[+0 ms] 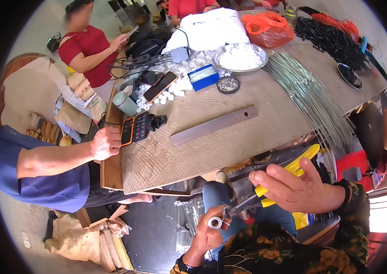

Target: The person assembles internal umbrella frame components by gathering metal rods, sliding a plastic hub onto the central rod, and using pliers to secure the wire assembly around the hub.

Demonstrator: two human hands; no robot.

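Observation:
My right hand (300, 189) is wrapped loosely about the yellow handles of a pair of pliers (289, 176), and the handles are spread apart. The dark jaws of the pliers point down and left, toward my left hand (207, 233). Between the fingers of that hand is a small white plastic round piece (215, 222) with a hole in its end. A thin wire end seems to stick out beside it, close to the jaws. Whether the jaws touch the wire or the white piece, I cannot tell. Both hands are over my lap, below the table's near edge.
A flat metal bar (214, 125) lies on the table (157, 164). Long thin metal rods (312, 93) fan out at the right. Farther back are a bowl of white pieces (240, 58), a blue box (203, 77) and phones (160, 86). A person's hand (106, 143) is at the left edge.

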